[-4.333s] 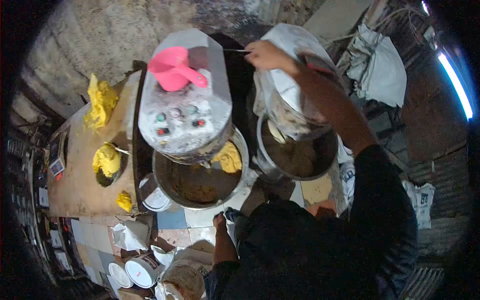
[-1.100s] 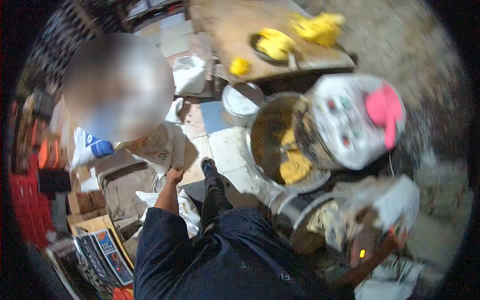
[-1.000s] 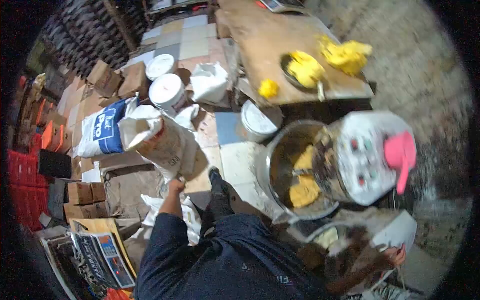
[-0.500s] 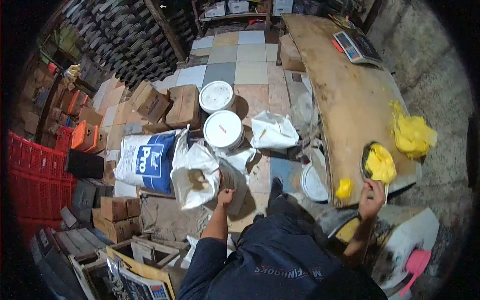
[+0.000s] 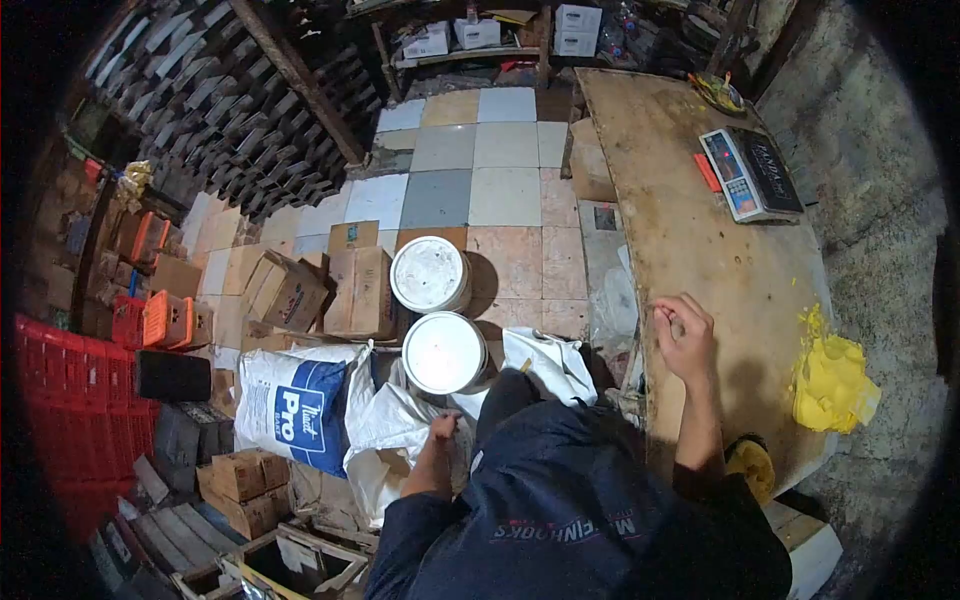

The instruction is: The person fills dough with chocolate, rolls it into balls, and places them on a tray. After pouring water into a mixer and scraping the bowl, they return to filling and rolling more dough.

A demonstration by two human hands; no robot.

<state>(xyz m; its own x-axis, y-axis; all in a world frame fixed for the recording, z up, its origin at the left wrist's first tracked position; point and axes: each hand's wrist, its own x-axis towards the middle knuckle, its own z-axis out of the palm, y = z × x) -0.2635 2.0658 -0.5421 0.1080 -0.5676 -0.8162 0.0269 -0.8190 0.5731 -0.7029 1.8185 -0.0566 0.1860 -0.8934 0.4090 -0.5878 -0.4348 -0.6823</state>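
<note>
My right hand (image 5: 687, 338) over the wooden table (image 5: 735, 265), fingers loosely curled, any hold I cannot tell, yellow lump (image 5: 835, 388) on the table near the wall, my left hand (image 5: 443, 427) just beside a white sack (image 5: 388, 420), fingers bent, grip unclear.

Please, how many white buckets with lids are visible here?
2. One white bucket stands beside the cardboard boxes; the other white bucket is nearer, just beyond the left hand. More may be hidden behind the person's body.
</note>
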